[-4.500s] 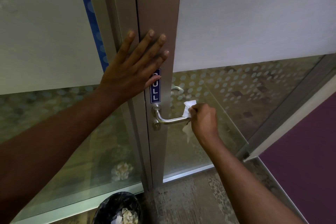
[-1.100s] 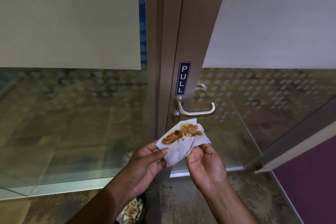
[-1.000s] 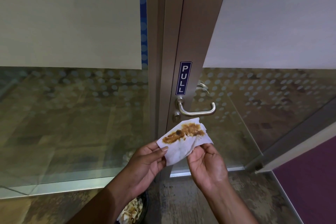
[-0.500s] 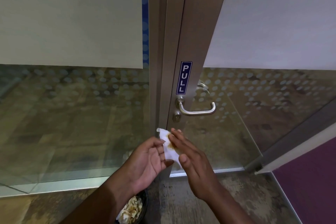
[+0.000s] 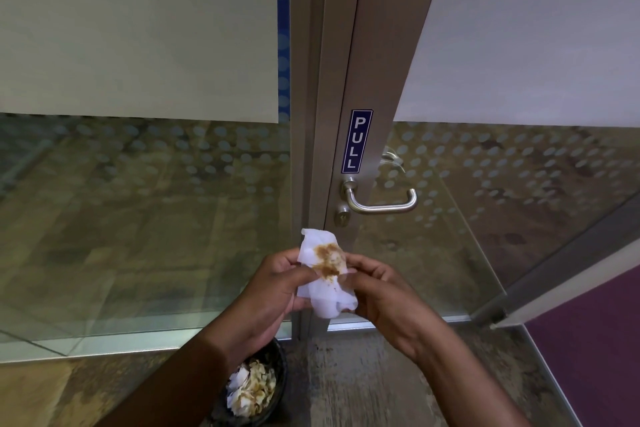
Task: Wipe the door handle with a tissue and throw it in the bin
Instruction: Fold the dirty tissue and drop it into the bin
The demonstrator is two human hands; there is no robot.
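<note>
Below the handle (image 5: pixel 381 203), both the left hand (image 5: pixel 277 291) and right hand (image 5: pixel 384 291) pinch the brown-stained tissue (image 5: pixel 323 274) between them, seemingly folding the dirt inward, above the bin (image 5: pixel 277 392) near left.

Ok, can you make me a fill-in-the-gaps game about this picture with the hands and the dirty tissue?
1. The tissue has a ____ stain on it.
2. The tissue is held by the left hand and the right hand, so ____ hands hold it.
3. The blue sign above the door handle says ____.
4. The bin on the floor is ____ the hands.

Missing words: brown; two; PULL; below
</note>
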